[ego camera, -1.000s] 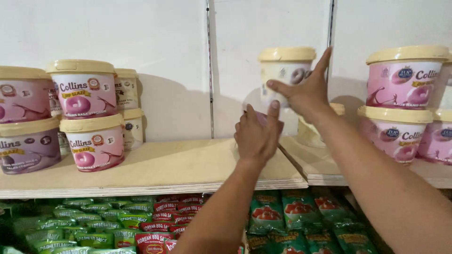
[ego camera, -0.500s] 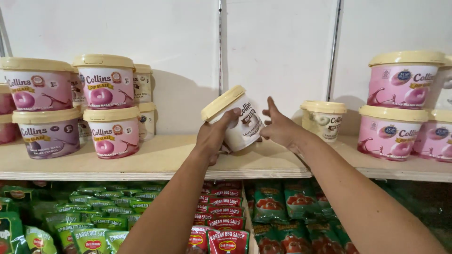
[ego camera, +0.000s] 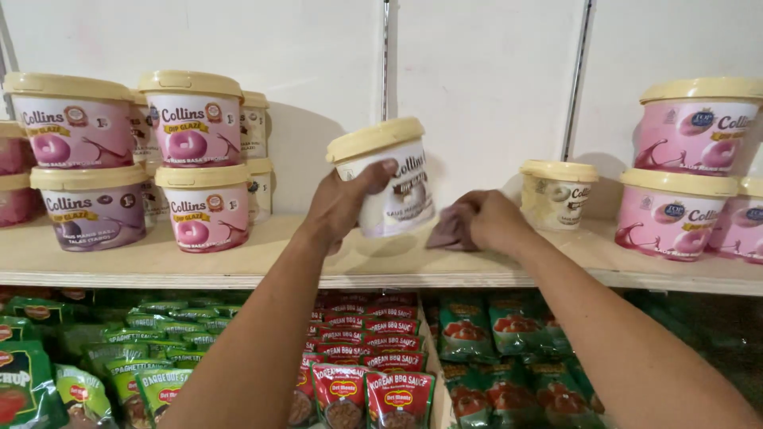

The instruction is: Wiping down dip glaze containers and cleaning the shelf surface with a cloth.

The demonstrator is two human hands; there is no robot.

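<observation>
Now right hand [ego camera: 491, 224] off tub [ego camera: 387, 176], on cloth [ego camera: 450, 230].

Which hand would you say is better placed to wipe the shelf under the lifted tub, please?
Right. The right hand already presses the cloth on the shelf beside that spot, while the left hand is busy holding the tub up.

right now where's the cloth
In the head view the brownish cloth lies on the wooden shelf just right of centre, under the right hand, beside the raised white tub.
</observation>
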